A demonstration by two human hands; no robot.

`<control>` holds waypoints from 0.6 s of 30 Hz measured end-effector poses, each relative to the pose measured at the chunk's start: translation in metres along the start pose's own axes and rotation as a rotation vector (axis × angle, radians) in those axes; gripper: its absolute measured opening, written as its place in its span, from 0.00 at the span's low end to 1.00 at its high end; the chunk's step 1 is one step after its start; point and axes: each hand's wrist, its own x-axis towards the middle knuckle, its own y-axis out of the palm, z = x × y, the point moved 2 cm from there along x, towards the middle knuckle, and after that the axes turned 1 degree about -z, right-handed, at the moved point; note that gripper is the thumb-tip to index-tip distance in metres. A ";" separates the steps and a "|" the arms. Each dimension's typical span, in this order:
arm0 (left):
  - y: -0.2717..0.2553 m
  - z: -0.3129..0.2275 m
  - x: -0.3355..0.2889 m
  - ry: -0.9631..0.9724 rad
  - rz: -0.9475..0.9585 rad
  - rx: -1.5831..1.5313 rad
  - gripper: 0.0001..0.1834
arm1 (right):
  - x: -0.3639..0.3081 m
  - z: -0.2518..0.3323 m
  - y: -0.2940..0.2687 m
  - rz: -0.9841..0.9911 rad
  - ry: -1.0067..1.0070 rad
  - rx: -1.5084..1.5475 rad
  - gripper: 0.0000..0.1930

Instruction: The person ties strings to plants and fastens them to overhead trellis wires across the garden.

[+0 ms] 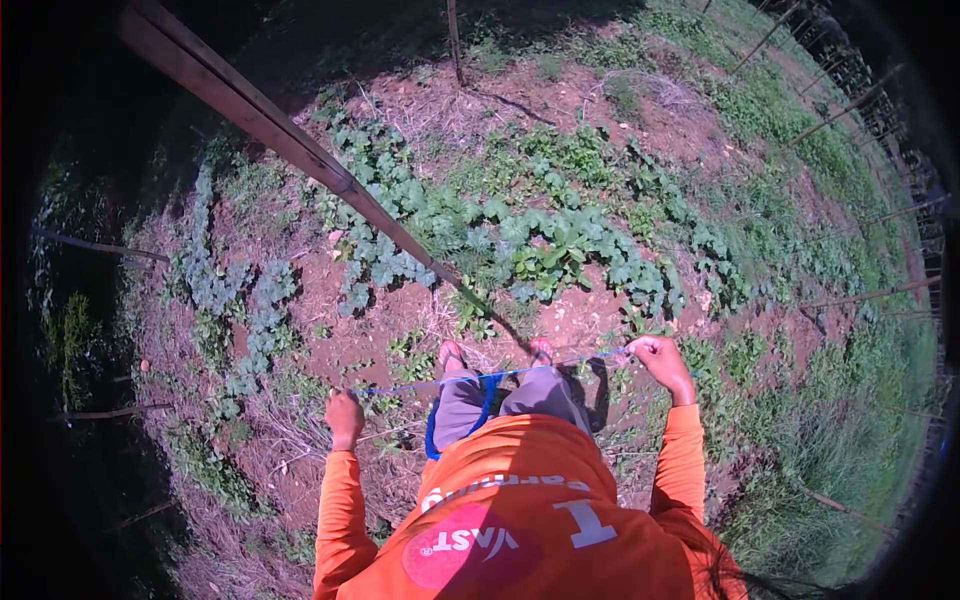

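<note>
Farm plot: red soil (320, 300), leafy vines (540, 245), stakes (455, 40)

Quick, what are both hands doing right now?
Left hand: closed, holding the blue string.
Right hand: closed, holding the string's other end.

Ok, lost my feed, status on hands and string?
Left hand and right hand both gripping thin blue string, stretched taut between them. Long brown wooden pole leaning ahead, clear of string.

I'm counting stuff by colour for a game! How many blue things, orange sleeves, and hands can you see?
Blue string: 1
Orange sleeves: 2
Hands, left hand and right hand, both gripping the string: 2
Total: 5
</note>
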 end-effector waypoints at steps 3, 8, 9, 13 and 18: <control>0.011 0.056 0.031 -0.087 0.054 0.201 0.11 | -0.017 0.008 0.026 -0.256 0.071 0.127 0.08; -0.006 0.120 0.084 -0.160 0.391 0.379 0.20 | -0.038 -0.002 0.070 -0.423 0.078 0.109 0.09; -0.015 0.086 0.095 0.007 0.473 0.392 0.27 | -0.044 -0.001 0.075 -0.465 0.105 0.103 0.09; -0.075 -0.086 0.093 0.610 0.573 -0.118 0.45 | -0.027 0.074 0.136 0.077 0.021 0.157 0.11; -0.097 -0.255 0.065 0.604 0.914 -0.879 0.23 | 0.032 0.109 0.212 0.170 -0.296 0.183 0.09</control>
